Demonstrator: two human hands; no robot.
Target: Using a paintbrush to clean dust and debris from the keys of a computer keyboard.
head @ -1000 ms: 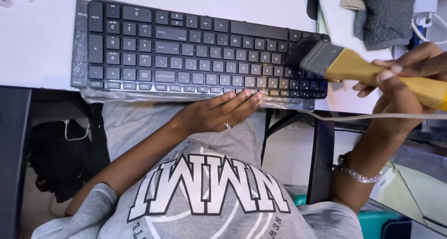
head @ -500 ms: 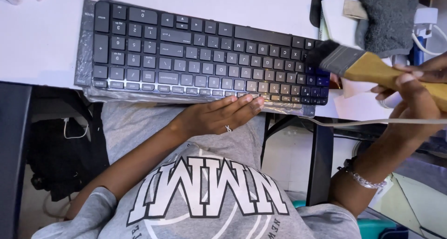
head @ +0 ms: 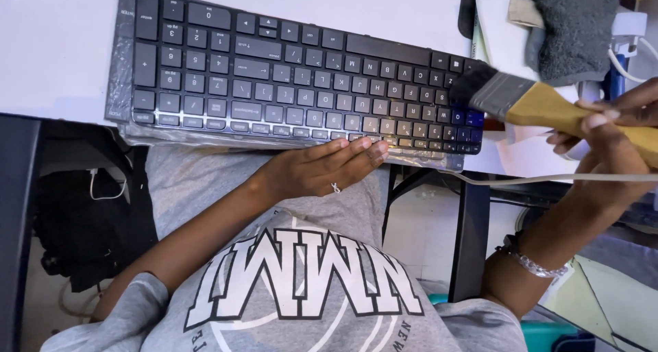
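Observation:
A black keyboard (head: 295, 78) in a clear plastic wrap lies on the white desk (head: 55, 57), turned so its number pad is at the left. My left hand (head: 322, 170) lies flat with fingers together, fingertips touching the keyboard's near edge; a ring is on one finger. My right hand (head: 610, 136) grips the yellow wooden handle of a flat paintbrush (head: 534, 105). The brush's dark bristles (head: 469, 83) rest on the keys at the keyboard's right end. A bracelet sits on my right wrist.
A grey cloth (head: 576, 30) and white papers (head: 504, 40) lie at the desk's back right. A white cable (head: 548, 179) runs across under my right hand. A black desk leg (head: 473, 242) stands below, and a dark bag (head: 82, 222) sits under the desk at left.
The brush has shifted a little to the right along the keyboard's right end keys. My left hand has stayed at the keyboard's near edge.

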